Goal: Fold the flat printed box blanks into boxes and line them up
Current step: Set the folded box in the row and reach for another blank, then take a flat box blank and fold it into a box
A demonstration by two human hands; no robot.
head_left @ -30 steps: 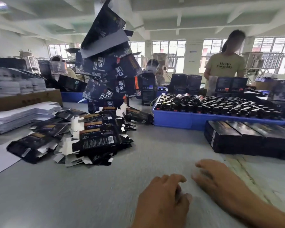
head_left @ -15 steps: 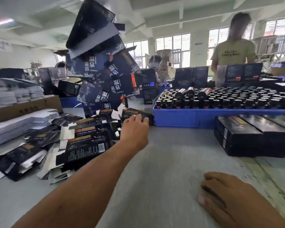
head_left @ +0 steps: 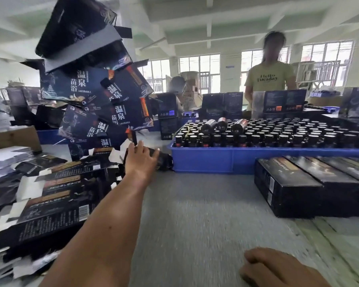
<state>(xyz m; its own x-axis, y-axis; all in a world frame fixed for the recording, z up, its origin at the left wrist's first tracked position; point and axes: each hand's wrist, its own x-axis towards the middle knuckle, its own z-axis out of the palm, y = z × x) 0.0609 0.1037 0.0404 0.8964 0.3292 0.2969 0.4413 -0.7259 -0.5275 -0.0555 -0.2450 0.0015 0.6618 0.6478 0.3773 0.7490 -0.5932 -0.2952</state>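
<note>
two hands: left hand (head_left: pixel 141 160), right hand (head_left: pixel 278 268). one blue crate (head_left: pixel 247 158). three silver bottles (head_left: pixel 222 124) lying atop upright ones. three folded boxes (head_left: pixel 311 183) visible in row. flat blanks (head_left: pixel 54 204): too many to count.

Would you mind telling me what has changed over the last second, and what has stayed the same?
The left hand left the near table edge, reached forward and now lies on a dark box blank beside the blue crate; whether it grips it is unclear. The right hand stayed resting on the table. The heap of flat blanks and the folded boxes look unmoved.
</note>
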